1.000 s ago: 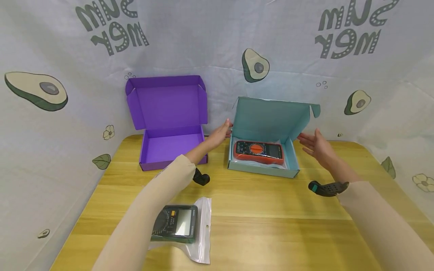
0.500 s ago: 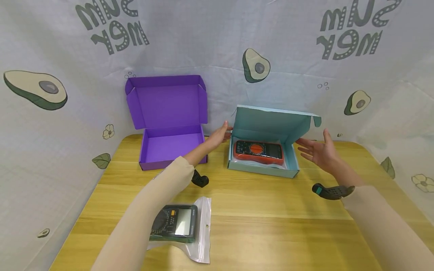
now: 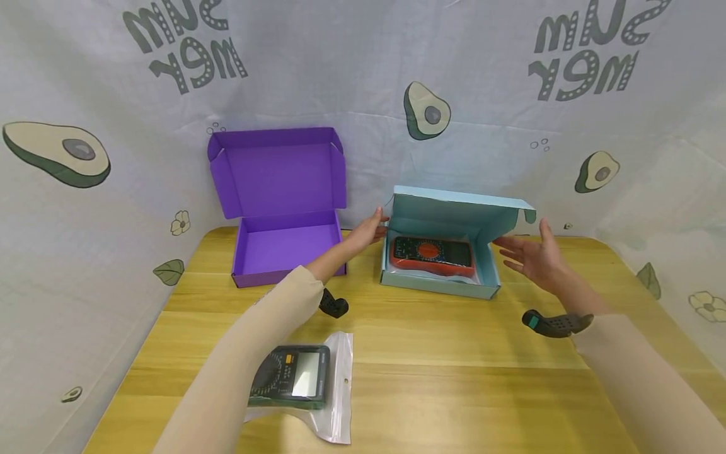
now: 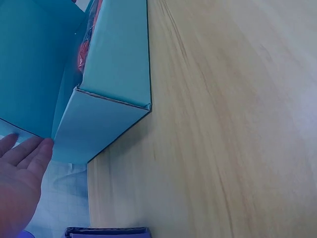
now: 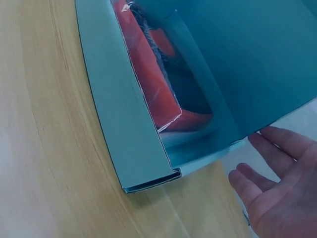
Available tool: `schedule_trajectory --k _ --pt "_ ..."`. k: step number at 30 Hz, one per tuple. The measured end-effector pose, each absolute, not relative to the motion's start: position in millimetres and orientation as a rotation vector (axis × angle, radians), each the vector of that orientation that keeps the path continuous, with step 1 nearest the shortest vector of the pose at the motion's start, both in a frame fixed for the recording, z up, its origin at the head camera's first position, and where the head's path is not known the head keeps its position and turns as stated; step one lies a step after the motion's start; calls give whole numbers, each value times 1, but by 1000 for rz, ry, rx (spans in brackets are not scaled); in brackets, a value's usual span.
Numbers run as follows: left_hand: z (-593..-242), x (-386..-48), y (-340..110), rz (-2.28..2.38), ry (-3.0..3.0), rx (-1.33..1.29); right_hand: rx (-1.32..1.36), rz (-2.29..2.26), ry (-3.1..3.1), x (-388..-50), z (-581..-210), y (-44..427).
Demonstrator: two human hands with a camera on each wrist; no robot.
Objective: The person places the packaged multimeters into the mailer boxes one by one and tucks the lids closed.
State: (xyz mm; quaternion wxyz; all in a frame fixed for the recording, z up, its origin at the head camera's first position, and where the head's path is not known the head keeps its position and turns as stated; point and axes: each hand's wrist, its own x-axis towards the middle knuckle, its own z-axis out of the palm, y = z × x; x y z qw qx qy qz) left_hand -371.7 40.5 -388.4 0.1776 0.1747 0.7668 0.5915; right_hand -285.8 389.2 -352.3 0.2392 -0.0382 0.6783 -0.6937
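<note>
Head view, and there's the teal box [image 3: 439, 287] on the bench [image 3: 442, 353], its lid [image 3: 442, 213] hinged up at the back and tilting partly over the inside. The red meter [image 3: 431, 257] lies flat in the teal box, in clear wrapping, dial facing up. Left hand [image 3: 364, 234] at the left side of the teal box, right hand [image 3: 535, 257] at its right side! Left wrist view: the fingers [image 4: 39, 157] are extended, lying close together, tips seeming to touch the lid's edge by the rear corner of the teal box. Right wrist view: fingers straightened here too, small gaps between them, the foremost tips at the lid's edge. Over to the left of the teal box stands the purple box [image 3: 272, 246], its own lid raised. Nearer the person than the teal box, and left of it, a black meter [image 3: 303, 375] lies in a clear bag [image 3: 340, 394], partly hidden by the left sleeve [image 3: 249, 353]. Behind the teal box hangs a pale cloth [image 3: 312, 82] printed with avocados.
</note>
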Motion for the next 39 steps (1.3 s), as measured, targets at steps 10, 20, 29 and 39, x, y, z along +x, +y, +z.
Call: schedule_trajectory --k 10,20,29,39 --pt "-390 -365 37 1561 2357 499 -81 -1823 1954 -282 -360 391" --pt "-384 -348 38 1529 2287 418 -47 -1870 2079 -269 -363 383" --pt "-378 -326 42 1668 2222 174 84 -1783 2291 -259 -367 381" --pt "-387 -314 49 1720 2208 135 139 -1987 2117 -249 -381 380"
